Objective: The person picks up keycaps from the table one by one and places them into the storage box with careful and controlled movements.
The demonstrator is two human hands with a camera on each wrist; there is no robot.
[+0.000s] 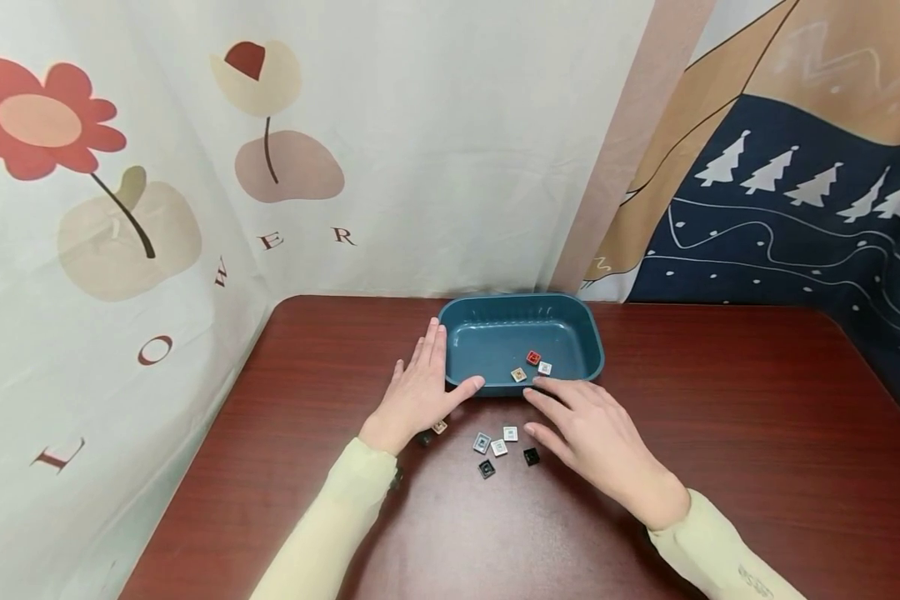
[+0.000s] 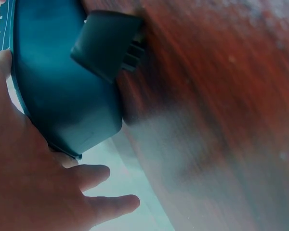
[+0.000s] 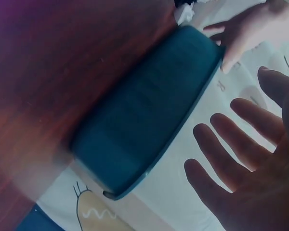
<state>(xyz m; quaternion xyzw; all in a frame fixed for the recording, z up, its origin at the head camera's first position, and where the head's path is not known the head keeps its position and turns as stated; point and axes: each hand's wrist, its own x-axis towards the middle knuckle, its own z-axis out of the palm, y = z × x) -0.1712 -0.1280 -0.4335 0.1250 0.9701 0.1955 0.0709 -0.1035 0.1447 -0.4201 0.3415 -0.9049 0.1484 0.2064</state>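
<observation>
A teal plastic bin (image 1: 495, 342) stands at the table's far edge, with a red keycap (image 1: 533, 357), a white keycap (image 1: 544, 367) and a tan keycap (image 1: 518, 375) inside. My left hand (image 1: 418, 383) rests against the bin's left end, fingers straight, thumb stretched along the front rim. Just off the front right corner, my right hand (image 1: 596, 433) hovers with spread fingers and holds nothing. Between the hands lie several loose keycaps, among them a grey one (image 1: 482, 442), a white one (image 1: 510, 433) and black ones (image 1: 532, 457). A tan keycap (image 1: 439, 427) sits partly behind the left hand.
The reddish-brown wooden table (image 1: 720, 433) extends on both sides of the bin. A flower-print curtain (image 1: 420, 150) hangs behind and to the left; a dark blue tree-print cloth (image 1: 795, 225) hangs at the right. A dark keycap (image 2: 108, 43) looms close in the left wrist view.
</observation>
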